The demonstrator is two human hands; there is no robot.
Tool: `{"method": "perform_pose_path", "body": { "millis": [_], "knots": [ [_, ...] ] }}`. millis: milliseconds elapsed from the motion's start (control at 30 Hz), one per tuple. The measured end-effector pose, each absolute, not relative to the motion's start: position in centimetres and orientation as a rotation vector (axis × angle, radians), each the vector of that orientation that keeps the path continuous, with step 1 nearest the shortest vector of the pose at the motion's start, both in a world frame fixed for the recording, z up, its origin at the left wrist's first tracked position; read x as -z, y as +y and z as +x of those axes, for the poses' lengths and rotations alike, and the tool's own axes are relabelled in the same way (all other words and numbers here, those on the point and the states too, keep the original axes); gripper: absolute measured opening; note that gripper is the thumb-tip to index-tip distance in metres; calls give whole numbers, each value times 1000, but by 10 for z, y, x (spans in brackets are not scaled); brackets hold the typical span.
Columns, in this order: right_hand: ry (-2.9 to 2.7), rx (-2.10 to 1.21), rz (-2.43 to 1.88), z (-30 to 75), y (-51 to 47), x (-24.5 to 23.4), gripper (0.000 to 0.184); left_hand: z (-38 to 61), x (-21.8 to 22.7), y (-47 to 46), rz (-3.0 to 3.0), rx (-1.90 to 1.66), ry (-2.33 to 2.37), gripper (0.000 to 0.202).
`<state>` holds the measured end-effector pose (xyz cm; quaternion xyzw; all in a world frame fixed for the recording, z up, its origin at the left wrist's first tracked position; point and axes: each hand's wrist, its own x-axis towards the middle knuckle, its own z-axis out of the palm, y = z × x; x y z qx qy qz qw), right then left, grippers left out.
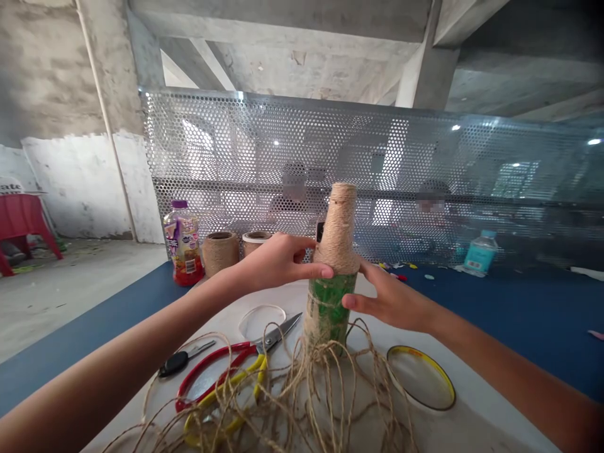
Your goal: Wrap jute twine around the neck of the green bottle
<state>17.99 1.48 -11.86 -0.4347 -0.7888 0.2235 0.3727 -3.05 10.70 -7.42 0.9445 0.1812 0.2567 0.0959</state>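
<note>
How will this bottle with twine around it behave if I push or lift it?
The twine-wrapped bottle will probably tip easily when pushed high, because it stands tall and narrow. The rough twine should grip well, though the exposed green section may be slicker. Its loose strands will likely drag and snag.

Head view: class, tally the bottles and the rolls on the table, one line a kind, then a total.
Bottles: 3 (twine-wrapped bottle, juice bottle, water bottle)
Rolls: 2 (twine roll, white-rimmed roll)
Total: 5
</note>
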Motion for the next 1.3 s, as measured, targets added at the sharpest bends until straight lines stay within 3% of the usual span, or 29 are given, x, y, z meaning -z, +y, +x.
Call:
{"method": "perform_pose_path", "body": {
  "millis": [133,400,600,767,933,1167,1300],
  "knots": [
    [-1799,-420,-1233,166,14,130,62,-30,74,103,2805,-772,535,49],
    [-1937,-900,-949,182,18,123,64,-34,72,110,2740,-699,545,50],
    [-2013,-429,-1211,184,17,121,68,-32,71,104,2777,-715,559,52],
    [-1784,-603,-1218,171,18,134,66,-31,72,105,2795,-735,538,52],
    [-1896,-785,-1046,177,20,129,69,-33,74,112,2766,-714,487,49],
    [-2044,-193,-1321,180,12,116,64,-31,75,108,2783,-728,488,52],
    [-1912,-311,-1320,171,13,123,68,-30,74,104,2800,-737,487,50]
  ]
}}
